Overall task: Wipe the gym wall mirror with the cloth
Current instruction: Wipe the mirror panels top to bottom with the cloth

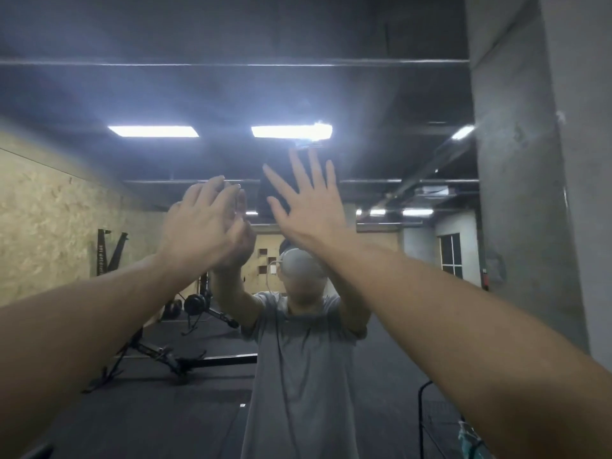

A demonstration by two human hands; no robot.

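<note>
Both hands, left [202, 223] and right [311, 207], raised to mirror [99, 94] (fingers straight).

In the mirror [99, 94] my T-shirt [298, 359] reflects plain grey, under a dark, nearly black ceiling [231, 34] with bright white light panels [153, 131]. The board wall [46, 220] near the mirror's left edge is speckled tan-yellow, the floor [165, 419] black, the exercise machines [195, 306] black. Beside the mirror's right edge the pillar [530, 160] is mottled grey concrete.

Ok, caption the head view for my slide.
Both bare hands, left hand and right hand, raised open before the gym wall mirror; no cloth held.
</note>
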